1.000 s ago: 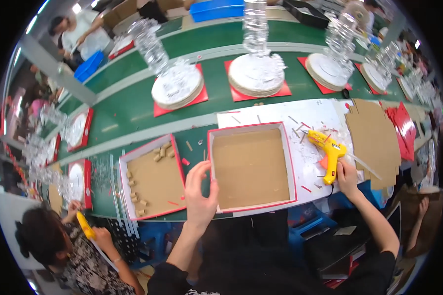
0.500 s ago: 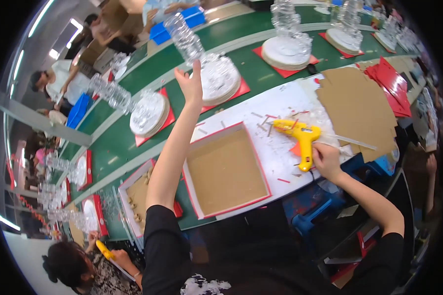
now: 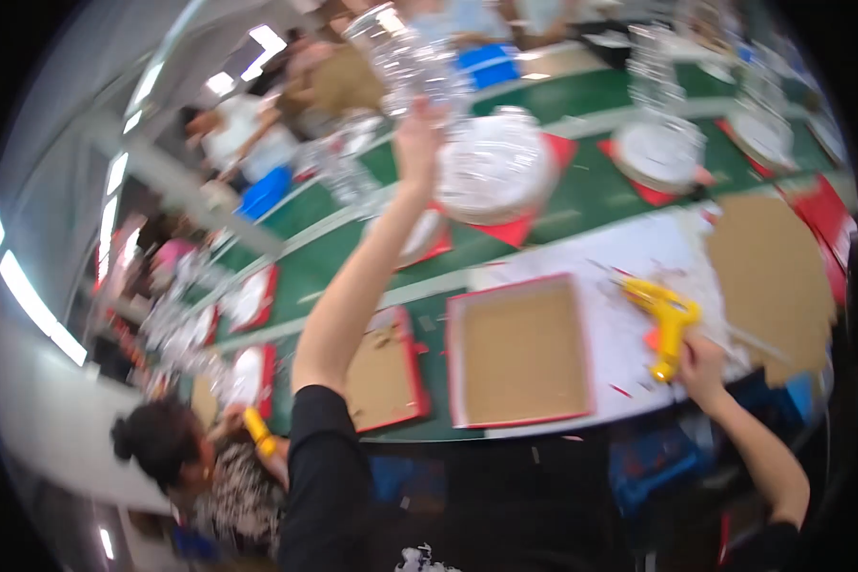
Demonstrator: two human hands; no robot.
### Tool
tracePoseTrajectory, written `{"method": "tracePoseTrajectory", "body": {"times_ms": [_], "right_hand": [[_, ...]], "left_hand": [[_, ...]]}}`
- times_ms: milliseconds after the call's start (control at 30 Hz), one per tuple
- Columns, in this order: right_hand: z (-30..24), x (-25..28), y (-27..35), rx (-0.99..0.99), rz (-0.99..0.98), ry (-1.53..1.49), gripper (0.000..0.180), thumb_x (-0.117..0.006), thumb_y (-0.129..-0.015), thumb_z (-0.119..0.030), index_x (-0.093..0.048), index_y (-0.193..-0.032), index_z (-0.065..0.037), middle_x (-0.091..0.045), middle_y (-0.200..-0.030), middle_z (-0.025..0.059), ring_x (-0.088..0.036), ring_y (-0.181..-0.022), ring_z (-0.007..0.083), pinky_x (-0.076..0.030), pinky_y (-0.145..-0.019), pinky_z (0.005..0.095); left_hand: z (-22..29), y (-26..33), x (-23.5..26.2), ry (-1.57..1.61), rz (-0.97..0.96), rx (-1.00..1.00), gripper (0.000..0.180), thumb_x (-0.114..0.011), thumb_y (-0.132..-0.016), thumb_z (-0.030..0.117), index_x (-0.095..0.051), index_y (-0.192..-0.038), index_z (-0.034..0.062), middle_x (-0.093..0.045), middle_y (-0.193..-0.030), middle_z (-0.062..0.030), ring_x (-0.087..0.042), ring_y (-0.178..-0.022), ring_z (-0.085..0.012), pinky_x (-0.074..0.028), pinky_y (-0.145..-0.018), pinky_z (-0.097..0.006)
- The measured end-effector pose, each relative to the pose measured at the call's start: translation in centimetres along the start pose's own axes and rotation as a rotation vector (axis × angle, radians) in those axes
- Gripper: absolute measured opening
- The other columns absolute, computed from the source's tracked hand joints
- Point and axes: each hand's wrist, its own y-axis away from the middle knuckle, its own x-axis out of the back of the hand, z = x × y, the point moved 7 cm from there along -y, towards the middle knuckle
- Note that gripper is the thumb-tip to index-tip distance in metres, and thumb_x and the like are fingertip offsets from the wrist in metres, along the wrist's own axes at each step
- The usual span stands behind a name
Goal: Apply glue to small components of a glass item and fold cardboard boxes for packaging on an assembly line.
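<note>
White ceiling lights (image 3: 38, 305) glare at left, while blur smears the curved, dark-rimmed view.

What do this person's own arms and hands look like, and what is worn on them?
The left hand and right hand show no gloves. Short black sleeves end near the elbows. A white print marks the black top's front. Blur hides finer details.

Workshop: long green workbench (image 3: 583, 212), co-workers (image 3: 243, 500)

yellow glue gun (image 3: 675, 321), held, clear plastic stack (image 3: 412, 63)
</note>
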Motion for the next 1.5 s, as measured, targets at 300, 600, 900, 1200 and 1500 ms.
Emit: {"method": "tracePoseTrajectory", "body": {"times_ms": [300, 600, 900, 1200, 1500], "right_hand": [[-0.4, -0.7, 0.0, 0.151, 0.072, 0.065, 0.013, -0.049, -0.089, -0.003, -0.059, -0.094, 0.003, -0.057, -0.071, 0.0187, -0.058, -0.062, 0.0281, -0.043, -0.057, 0.0361], [-1.5, -0.6, -1.4, 0.009, 0.012, 0.08, 0.008, -0.055, -0.086, -0.008, -0.06, -0.084, -0.003, -0.055, -0.065, 0.0157, -0.056, -0.056, 0.0293, -0.042, -0.054, 0.0369], [-1.6, -0.2, -0.8, 0.038, 0.03, 0.091, 0.007, -0.055, -0.085, -0.008, -0.06, -0.083, -0.003, -0.056, -0.065, 0.0148, -0.057, -0.056, 0.0279, -0.043, -0.053, 0.0362], [-1.5, -0.8, -1.1, -0.001, -0.029, 0.095, 0.008, -0.053, -0.086, -0.006, -0.06, -0.084, -0.001, -0.056, -0.067, 0.0155, -0.056, -0.056, 0.0276, -0.042, -0.053, 0.0342], [-1.5, -0.5, -0.9, 0.028, 0.016, 0.116, 0.009, -0.053, -0.087, -0.007, -0.06, -0.084, -0.001, -0.056, -0.066, 0.0145, -0.054, -0.055, 0.0254, -0.04, -0.052, 0.0348]], "left_hand": [[9.3, 16.7, 6.9, 0.48, -0.083, 0.069, 0.093, -0.031, -0.087, 0.073, -0.036, -0.137, -0.0056, -0.044, -0.139, -0.0192, -0.053, -0.12, -0.035, -0.045, -0.1, -0.05], [5.5, 23.2, 7.6, 0.284, -0.182, 0.283, 0.106, -0.033, -0.076, 0.083, -0.034, -0.141, -0.0004, -0.043, -0.14, -0.0169, -0.04, -0.131, -0.0373, -0.029, -0.111, -0.052], [-1.4, 25.1, 8.4, 0.027, -0.182, 0.254, 0.089, -0.026, -0.089, 0.071, -0.038, -0.138, -0.0021, -0.05, -0.131, -0.0125, -0.049, -0.117, -0.0247, -0.035, -0.104, -0.04], [-5.5, 24.3, 8.6, -0.324, -0.24, 0.235, 0.095, -0.022, -0.085, 0.077, -0.034, -0.141, 0.0016, -0.045, -0.138, -0.0125, -0.044, -0.128, -0.0272, -0.033, -0.107, -0.046], [-1.3, 24.7, 3.5, -0.184, -0.417, 0.215, 0.091, -0.022, -0.088, 0.073, -0.036, -0.137, -0.0037, -0.048, -0.133, -0.0139, -0.047, -0.125, -0.0251, -0.039, -0.104, -0.04]]}}
